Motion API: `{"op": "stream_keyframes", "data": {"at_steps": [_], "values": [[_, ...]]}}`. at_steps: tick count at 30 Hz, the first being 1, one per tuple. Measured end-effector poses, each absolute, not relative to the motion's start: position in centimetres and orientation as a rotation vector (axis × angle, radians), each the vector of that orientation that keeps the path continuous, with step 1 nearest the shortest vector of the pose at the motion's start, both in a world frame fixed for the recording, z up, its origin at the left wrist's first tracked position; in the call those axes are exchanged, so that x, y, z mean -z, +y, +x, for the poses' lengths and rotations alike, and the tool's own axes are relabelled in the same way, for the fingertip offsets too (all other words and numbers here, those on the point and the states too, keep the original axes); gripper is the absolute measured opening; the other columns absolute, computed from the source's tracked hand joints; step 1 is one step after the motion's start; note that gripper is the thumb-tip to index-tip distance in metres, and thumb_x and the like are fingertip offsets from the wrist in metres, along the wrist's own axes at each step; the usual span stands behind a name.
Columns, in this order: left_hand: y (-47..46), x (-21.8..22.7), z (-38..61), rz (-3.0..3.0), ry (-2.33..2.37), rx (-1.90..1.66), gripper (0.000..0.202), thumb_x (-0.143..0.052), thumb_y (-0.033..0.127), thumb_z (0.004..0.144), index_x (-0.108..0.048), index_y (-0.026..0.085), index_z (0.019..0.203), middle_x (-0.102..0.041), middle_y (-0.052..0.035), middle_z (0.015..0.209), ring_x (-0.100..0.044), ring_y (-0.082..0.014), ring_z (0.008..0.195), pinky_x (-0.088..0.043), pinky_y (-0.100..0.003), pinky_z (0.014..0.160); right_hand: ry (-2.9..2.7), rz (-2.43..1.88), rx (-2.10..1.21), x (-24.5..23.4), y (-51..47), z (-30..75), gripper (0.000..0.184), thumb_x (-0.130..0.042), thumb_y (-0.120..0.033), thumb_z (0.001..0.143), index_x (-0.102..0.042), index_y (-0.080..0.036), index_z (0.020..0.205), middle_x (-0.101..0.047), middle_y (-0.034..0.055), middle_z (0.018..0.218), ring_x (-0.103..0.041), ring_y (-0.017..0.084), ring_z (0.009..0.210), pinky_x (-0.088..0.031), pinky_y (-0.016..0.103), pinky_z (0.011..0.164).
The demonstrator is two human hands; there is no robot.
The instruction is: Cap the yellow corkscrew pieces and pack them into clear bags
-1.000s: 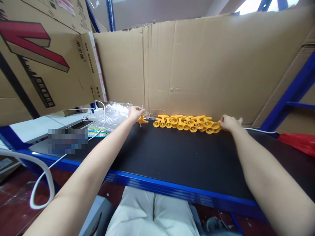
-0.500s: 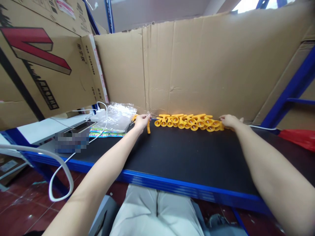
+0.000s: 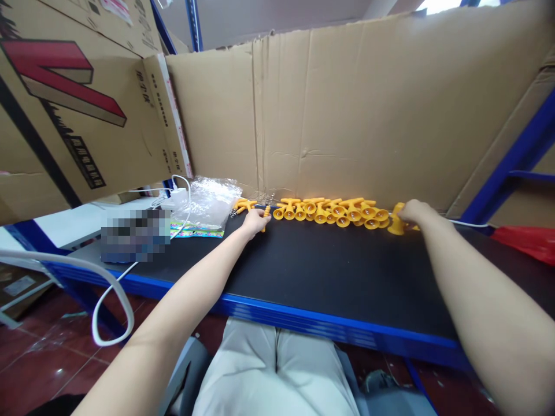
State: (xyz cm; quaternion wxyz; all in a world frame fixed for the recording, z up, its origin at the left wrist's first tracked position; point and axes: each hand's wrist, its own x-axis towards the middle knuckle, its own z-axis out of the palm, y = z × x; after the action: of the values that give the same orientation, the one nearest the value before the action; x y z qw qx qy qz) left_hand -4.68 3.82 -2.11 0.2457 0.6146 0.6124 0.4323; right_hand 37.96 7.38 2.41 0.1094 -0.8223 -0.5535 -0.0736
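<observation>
My left hand (image 3: 252, 224) is closed on a slim ridged orange piece (image 3: 266, 212), which stands up between thumb and fingers. Just behind it lie a few loose orange pieces (image 3: 245, 204) with small metal springs or screws (image 3: 233, 212) beside them. Along the back of the black surface runs a stacked row of yellow flared, horn-shaped pieces (image 3: 342, 221), their round mouths facing me. At the row's right end, my right hand (image 3: 415, 212) grips a yellow flared piece (image 3: 396, 224), its wide end down; the fingertips are partly hidden.
A tall cardboard sheet (image 3: 347, 115) stands behind the row. To the left are clear plastic bags (image 3: 206, 202), a white cable (image 3: 189, 202), a blurred-out object (image 3: 134, 236) and a big cardboard box (image 3: 108, 104). Red plastic (image 3: 526, 242) lies at far right; a blue rail (image 3: 303, 320) edges the front.
My left hand has come slightly forward, and the ridged orange piece now points up. My right hand has shifted a little right, drawing a yellow flared piece away from the row's end.
</observation>
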Motion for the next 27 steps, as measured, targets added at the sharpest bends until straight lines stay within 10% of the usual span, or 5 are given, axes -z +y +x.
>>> {"op": "stream_keyframes", "data": {"at_steps": [16,27], "values": [[1.8,-0.2,-4.8,2.125,1.907,-1.403,0.016,-0.044,0.021,0.084,-0.053,0.016,0.095,-0.056,-0.0095,0.091,-0.055,-0.019,0.088,-0.042,-0.03,0.078,-1.86,-2.092,-1.038,-4.8,0.0,30.6,0.035,-0.052,-0.048,0.077,-0.057,-0.014,0.084,-0.065,0.0126,0.092,-0.063,0.014,0.064,-0.044,0.025,0.058],[1.8,0.4,-4.8,2.406,1.776,-1.168,0.029,-0.056,0.04,0.073,-0.059,0.019,0.092,-0.059,-0.0006,0.066,-0.055,-0.0144,0.064,-0.037,-0.023,0.058,-2.295,-1.729,-0.296,-1.7,1.0,24.4,0.026,-0.063,-0.04,0.064,-0.05,-0.017,0.069,-0.056,0.0002,0.064,-0.052,0.013,0.06,-0.036,0.023,0.052]]}}
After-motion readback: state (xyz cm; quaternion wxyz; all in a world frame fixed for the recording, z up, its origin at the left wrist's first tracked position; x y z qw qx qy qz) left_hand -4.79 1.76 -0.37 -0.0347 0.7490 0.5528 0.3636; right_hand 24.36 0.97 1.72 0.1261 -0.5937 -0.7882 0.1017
